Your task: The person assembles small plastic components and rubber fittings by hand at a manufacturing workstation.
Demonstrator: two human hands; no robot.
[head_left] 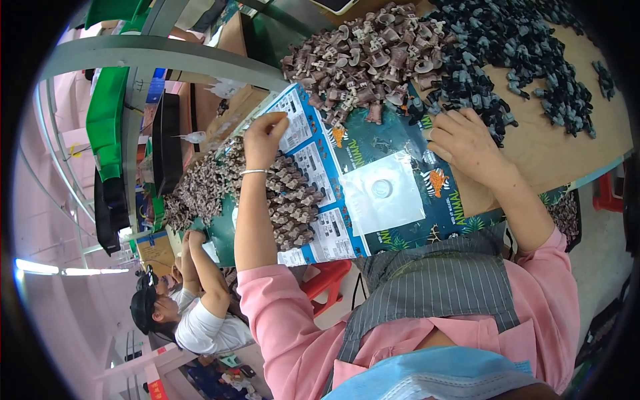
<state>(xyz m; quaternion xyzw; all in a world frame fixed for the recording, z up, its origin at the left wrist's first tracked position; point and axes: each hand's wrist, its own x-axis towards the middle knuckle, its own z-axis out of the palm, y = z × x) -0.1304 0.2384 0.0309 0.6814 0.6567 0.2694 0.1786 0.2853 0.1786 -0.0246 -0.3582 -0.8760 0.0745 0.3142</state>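
My left hand (265, 138) is raised over the left part of the table, its thumb and fingers pinched together. Whatever may be between those fingertips is too small to make out. Beneath that wrist, small brown plastic figures (291, 212) stand packed in rows. My right hand (469, 145) has its fingers curled at the near edge of a heap of black and grey plastic parts (490, 73). What it grips, if anything, is hidden. A large pile of brown plastic parts (373, 57) lies between the hands, farther back. Nearer me, a clear round disc (382, 189) rests on a whitish square sheet (402, 215).
Printed blue-and-white sheets (331, 233) and a green patterned cover (363, 137) lie on the table, with brown cardboard (553, 160) at right. A grey metal frame (167, 55) crosses the far left. Another person (207, 327) works at the left, near more brown figures (193, 193).
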